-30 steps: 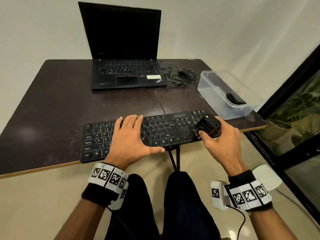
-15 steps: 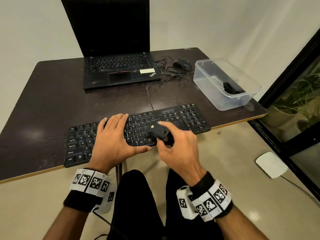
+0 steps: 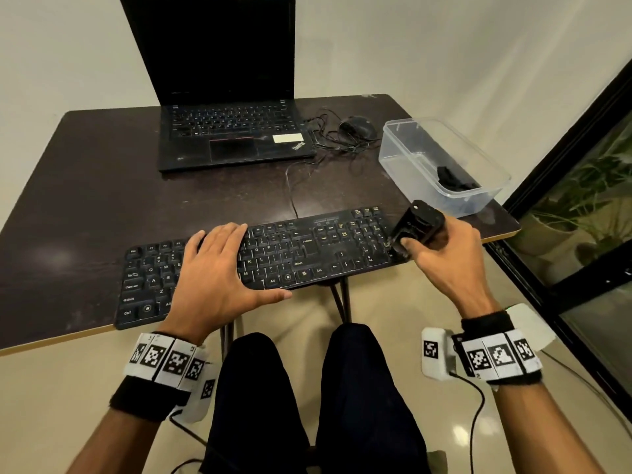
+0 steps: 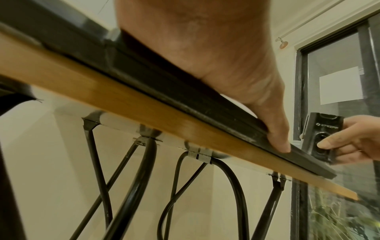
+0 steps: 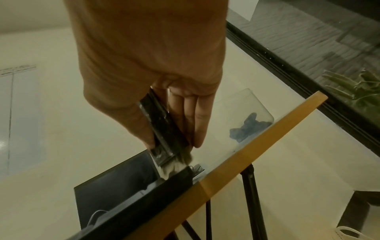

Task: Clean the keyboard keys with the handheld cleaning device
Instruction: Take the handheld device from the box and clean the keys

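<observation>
A black keyboard (image 3: 294, 254) lies along the table's near edge. My left hand (image 3: 219, 268) rests flat on its left-middle keys, fingers straight, thumb along the front edge (image 4: 279, 146). My right hand (image 3: 444, 254) grips a small black cleaning device (image 3: 419, 224) at the keyboard's right end, thumb on its face (image 4: 329, 142). In the right wrist view the device (image 5: 164, 129) points down and its pale bristles (image 5: 172, 167) touch the keyboard's edge (image 5: 144, 198).
An open black laptop (image 3: 229, 131) stands at the back of the dark table (image 3: 85, 200). A mouse (image 3: 357, 126) with tangled cable lies right of it. A clear plastic box (image 3: 441, 165) holding a dark item sits at the right edge. A glass door frame (image 3: 564, 186) is to the right.
My right hand carried the device from the keyboard's middle, close to the left thumb, back to the right end. The left hand stayed flat on the keys. The head view shifted.
</observation>
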The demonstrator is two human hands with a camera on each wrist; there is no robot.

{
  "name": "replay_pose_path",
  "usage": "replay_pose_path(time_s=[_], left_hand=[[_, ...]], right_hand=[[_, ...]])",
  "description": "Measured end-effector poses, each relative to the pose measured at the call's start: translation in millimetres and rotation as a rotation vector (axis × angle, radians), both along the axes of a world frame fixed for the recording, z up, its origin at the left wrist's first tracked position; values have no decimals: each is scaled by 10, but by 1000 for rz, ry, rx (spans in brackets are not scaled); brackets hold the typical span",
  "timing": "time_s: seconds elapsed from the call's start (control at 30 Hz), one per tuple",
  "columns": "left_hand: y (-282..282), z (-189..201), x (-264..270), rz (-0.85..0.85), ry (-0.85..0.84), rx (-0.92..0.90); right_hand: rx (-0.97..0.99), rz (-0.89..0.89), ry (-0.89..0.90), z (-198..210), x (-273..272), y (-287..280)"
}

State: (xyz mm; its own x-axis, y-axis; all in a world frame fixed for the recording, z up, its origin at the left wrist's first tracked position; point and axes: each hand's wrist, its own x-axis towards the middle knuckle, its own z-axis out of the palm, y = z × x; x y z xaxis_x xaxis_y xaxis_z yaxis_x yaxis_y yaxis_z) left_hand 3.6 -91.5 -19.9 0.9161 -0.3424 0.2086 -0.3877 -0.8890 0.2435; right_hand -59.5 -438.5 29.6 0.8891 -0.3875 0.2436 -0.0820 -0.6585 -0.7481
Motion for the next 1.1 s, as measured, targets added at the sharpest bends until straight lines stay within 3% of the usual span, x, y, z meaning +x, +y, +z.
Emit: replay_pose_path(time_s=[0.2, 0.33, 0.47, 0.6, 0.77, 0.93, 1.1], left_hand=[[109, 20, -8, 10, -4, -2], [163, 19, -26, 10, -5, -10], [270, 12, -19, 16, 8, -7], [270, -3, -14, 10, -3, -2], [269, -3, -20, 4, 1, 5], [270, 9, -25, 3, 14, -4], [273, -7, -23, -2, -6, -28]], right_hand=[[80, 311, 16, -33, 79, 390], [-55, 461, -5, -77, 163, 713], [-140, 352, 22, 33, 218, 312], [-104, 280, 64, 79, 201, 3], [75, 448, 33, -38, 326, 439], [-60, 603, 26, -20, 472, 861], [-74, 355, 87, 67, 406, 132]])
